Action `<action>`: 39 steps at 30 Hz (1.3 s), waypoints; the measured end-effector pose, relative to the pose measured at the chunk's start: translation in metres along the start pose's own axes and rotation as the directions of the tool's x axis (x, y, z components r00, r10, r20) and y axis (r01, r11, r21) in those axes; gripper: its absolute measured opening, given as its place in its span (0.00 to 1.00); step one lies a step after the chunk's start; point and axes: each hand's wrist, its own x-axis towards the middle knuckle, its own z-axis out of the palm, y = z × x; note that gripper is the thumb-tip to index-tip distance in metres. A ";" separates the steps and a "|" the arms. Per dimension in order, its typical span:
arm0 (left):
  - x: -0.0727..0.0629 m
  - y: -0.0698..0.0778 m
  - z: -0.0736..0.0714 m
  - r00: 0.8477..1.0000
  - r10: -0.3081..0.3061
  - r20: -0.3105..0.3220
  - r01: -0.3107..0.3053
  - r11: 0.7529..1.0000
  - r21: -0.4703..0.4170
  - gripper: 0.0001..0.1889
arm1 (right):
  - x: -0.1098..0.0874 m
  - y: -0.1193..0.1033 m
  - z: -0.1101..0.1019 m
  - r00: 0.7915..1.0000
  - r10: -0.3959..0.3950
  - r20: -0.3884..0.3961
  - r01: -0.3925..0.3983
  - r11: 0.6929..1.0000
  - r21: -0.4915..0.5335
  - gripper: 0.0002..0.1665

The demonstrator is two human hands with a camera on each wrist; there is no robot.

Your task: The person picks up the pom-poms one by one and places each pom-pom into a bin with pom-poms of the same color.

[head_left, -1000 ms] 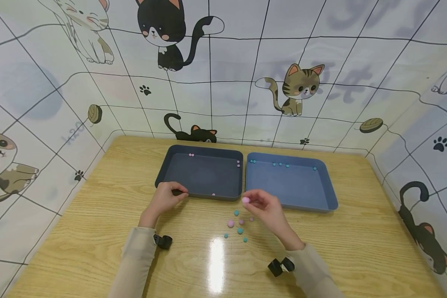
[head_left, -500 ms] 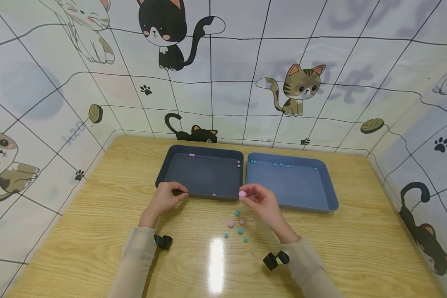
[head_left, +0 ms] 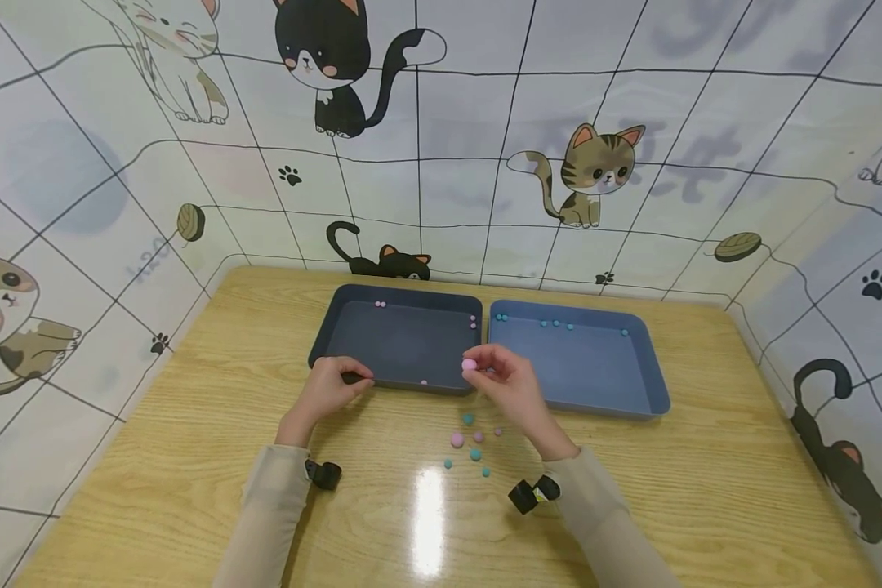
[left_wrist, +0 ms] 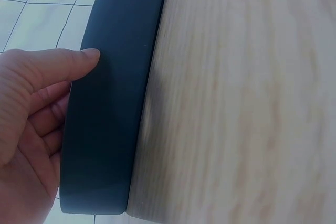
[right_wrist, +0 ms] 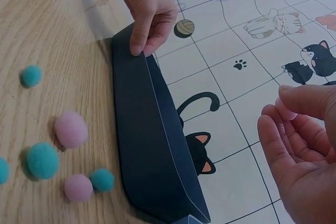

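The right hand point(head_left: 510, 388) has its thumb and fingers pinched on a pink ball point(head_left: 469, 364), beside the near right corner of the dark tray point(head_left: 404, 335); a light tip grip probably suits something so small and soft (whether it is already above the tray's inside, I cannot tell). The left hand point(head_left: 334, 390) is grasping the same tray's near edge close to its left corner, thumb outside and fingers within, presumably so that the tray does not slide.

The dark tray and the blue tray point(head_left: 581, 359) stand side by side toward the far edge of the desk point(head_left: 154, 474). Colour seems to govern the placing: small pink pieces point(head_left: 380, 304) lie along the dark tray's edges, teal pieces point(head_left: 556, 323) along the blue tray's far edge. A mixed cluster of loose balls point(head_left: 457, 440) lies just short of the trays' near edges, within easy reach.
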 end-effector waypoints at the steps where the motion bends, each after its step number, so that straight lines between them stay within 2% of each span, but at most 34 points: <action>1: 0.000 0.000 0.000 1.000 0.001 -0.001 -0.001 1.000 0.001 0.02 | 0.001 0.000 0.000 1.000 -0.007 -0.002 0.007 1.000 -0.001 0.13; 9: 0.001 0.001 0.000 1.000 0.007 0.000 -0.007 1.000 0.013 0.02 | 0.012 -0.002 0.002 1.000 -0.017 0.000 0.017 1.000 0.013 0.13; 17: 0.002 0.000 0.001 1.000 0.022 -0.006 -0.022 1.000 0.013 0.02 | 0.017 -0.030 0.009 0.999 -0.030 0.012 0.030 1.000 0.008 0.12; 39: 0.001 0.000 0.001 1.000 0.025 -0.011 -0.024 0.999 0.024 0.03 | 0.035 -0.024 0.017 1.000 -0.013 -0.012 0.014 0.996 0.089 0.13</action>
